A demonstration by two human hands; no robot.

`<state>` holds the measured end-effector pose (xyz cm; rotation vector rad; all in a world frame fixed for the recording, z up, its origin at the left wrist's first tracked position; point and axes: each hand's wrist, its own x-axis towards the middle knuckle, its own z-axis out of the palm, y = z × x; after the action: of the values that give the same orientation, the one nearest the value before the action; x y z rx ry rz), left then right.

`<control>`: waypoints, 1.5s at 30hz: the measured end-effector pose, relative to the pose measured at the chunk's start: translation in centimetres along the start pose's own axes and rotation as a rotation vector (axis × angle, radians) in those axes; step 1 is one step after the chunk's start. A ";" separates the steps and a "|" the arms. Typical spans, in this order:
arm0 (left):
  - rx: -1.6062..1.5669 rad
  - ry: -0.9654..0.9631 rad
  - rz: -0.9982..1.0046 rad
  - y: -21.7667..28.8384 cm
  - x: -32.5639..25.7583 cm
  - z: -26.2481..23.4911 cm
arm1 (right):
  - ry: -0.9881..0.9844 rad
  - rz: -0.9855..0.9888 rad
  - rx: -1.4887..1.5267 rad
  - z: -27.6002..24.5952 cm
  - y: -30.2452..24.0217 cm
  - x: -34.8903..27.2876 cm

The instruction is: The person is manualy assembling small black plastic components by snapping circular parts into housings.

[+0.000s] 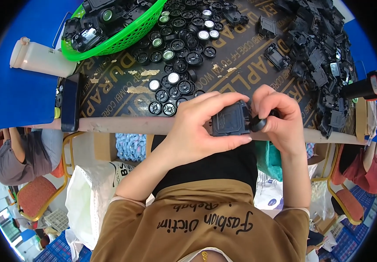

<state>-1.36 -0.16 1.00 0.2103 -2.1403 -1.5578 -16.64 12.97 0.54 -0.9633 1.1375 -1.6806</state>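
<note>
My left hand (195,126) is closed around a square black plastic housing (231,119), thumb along its near edge and fingers over its far edge. Between the thumb and fingers of my right hand (282,118) is a small black wheel (257,124), held close against the housing's right side; whether the two touch I cannot tell. Just beyond my left hand, many loose black wheels (185,87) lie on the dark printed table (118,91), some with silvery discs in their centres.
A green basket (123,39) of black parts stands at far left, by a white lidded container (42,56) and a dark phone-like slab (70,102). Black housings (319,65) are heaped at right near a black cylinder (363,87). Other people (16,153) sit on both sides.
</note>
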 end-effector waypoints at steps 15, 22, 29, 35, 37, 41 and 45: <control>0.276 -0.050 0.282 2.0 -0.5 0.0 | -0.235 0.300 0.016 1.2 -2.6 0.8; 0.116 -0.078 0.159 2.4 0.1 -0.5 | -0.095 0.268 -0.082 1.4 -1.9 1.1; -1.109 0.096 -0.340 0.3 1.4 -0.2 | 0.122 0.115 0.172 -0.1 0.2 0.1; -1.602 0.206 -0.418 -0.1 2.2 0.7 | 0.382 -0.117 -0.199 3.6 -0.1 -1.1; -1.688 0.223 -0.448 0.1 2.4 1.0 | 0.373 -0.299 -0.427 3.8 -0.1 -1.4; -1.653 0.248 -0.439 1.1 2.4 1.6 | 0.295 -0.465 -0.819 6.2 -1.3 -0.9; -1.667 0.245 -0.427 2.2 2.1 2.0 | 0.318 -0.656 -0.950 6.5 -0.3 -0.4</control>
<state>-3.77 1.47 3.19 0.2288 -0.1347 -2.7485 -10.62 11.60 2.63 -1.8459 2.0848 -1.8183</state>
